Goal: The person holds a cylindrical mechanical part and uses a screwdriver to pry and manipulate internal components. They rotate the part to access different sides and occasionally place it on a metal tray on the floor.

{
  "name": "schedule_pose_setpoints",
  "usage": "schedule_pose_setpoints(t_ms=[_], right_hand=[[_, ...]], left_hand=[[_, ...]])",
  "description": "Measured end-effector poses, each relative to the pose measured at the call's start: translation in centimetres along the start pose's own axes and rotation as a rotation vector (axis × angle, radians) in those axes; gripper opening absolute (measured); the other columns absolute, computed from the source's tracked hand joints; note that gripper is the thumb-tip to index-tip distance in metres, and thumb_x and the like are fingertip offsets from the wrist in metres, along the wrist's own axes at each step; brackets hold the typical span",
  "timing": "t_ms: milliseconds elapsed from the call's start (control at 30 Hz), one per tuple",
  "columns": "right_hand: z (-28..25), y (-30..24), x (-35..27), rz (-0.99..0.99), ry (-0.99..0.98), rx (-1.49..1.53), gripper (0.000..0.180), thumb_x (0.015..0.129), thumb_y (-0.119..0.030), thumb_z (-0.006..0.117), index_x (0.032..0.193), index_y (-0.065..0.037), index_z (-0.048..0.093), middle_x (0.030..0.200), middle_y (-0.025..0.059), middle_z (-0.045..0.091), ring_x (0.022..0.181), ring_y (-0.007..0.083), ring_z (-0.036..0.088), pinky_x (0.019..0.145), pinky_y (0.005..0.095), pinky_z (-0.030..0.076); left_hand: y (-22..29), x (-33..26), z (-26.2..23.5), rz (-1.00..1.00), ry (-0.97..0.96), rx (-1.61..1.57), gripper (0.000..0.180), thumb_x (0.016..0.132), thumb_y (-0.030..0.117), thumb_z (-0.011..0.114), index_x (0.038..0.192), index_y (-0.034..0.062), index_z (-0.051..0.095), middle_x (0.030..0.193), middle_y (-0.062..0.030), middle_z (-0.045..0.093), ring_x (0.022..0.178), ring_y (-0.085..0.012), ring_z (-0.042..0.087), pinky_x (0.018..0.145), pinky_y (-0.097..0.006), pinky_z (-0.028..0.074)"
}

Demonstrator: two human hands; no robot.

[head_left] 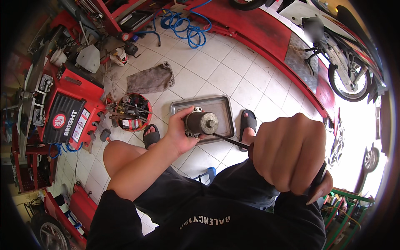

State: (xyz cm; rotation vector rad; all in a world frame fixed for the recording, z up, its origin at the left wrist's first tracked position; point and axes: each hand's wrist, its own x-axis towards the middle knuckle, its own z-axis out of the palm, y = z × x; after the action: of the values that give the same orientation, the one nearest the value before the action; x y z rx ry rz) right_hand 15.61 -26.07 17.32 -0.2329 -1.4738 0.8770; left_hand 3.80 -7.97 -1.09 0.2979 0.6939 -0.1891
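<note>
Left hand: grips a small round grey metal motor.
Right hand: fist tight around a long black screwdriver, tip at the motor.
Below: flat grey metal tray on the floor.

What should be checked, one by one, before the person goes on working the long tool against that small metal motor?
1. Left hand grips the small grey cylindrical metal motor: ok.
2. Right hand closed round the long dark screwdriver: ok.
3. Tool tip meets the motor's lower side: ok; whether it sits in a screw, cannot tell.
4. Shallow rectangular metal tray on the floor beneath the motor: ok.
5. Feet in black sandals beside the tray, toes bare: not ok.
</note>
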Motion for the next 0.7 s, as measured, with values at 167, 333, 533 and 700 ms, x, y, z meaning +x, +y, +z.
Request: schedule_pose_setpoints(t_ms=[167,333,533,700], right_hand=[[0.3,-0.2,-0.5,-0.079,0.203,-0.104,0.026,0.086,-0.020,0.068,0.070,0.000,0.061,0.060,0.0091,0.059,0.044,0.0208,0.055,0.039,0.0301,0.043],[0.1,0.2,-0.7,-0.082,0.167,-0.103,0.026,0.084,-0.020,0.069,0.069,0.000,0.061,0.058,0.0082,0.058,0.043,0.0211,0.054,0.040,0.0307,0.042],[1.2,0.5,-0.3,-0.023,0.060,-0.102,0.027,0.086,-0.020,0.070,0.070,0.000,0.062,0.059,0.0086,0.058,0.045,0.0201,0.055,0.042,0.0283,0.041],[0.5,0.2,-0.5,0.004,-0.002,-0.089,0.026,0.085,-0.018,0.071,0.070,0.001,0.062,0.061,0.0090,0.059,0.046,0.0212,0.057,0.044,0.0300,0.044]], left_hand=[[1.1,-0.3,-0.2,0.044,-0.035,0.037,0.039,0.097,0.041,0.053,0.112,0.0065,0.064,0.113,-0.0180,0.069,0.105,-0.0423,0.066,0.079,-0.044,0.050],[1.3,-0.3,-0.1,0.065,-0.050,0.039,0.037,0.097,0.039,0.054,0.112,0.0070,0.064,0.113,-0.0157,0.069,0.105,-0.0406,0.066,0.081,-0.047,0.051],[0.6,-0.3,0.3,0.046,0.010,-0.016,0.034,0.097,0.037,0.057,0.110,0.0070,0.065,0.113,-0.0145,0.068,0.106,-0.0357,0.065,0.088,-0.053,0.052],[0.7,-0.5,0.5,0.027,-0.009,0.021,0.034,0.098,0.036,0.055,0.109,0.0048,0.064,0.112,-0.0159,0.067,0.105,-0.0370,0.065,0.097,-0.055,0.051]])
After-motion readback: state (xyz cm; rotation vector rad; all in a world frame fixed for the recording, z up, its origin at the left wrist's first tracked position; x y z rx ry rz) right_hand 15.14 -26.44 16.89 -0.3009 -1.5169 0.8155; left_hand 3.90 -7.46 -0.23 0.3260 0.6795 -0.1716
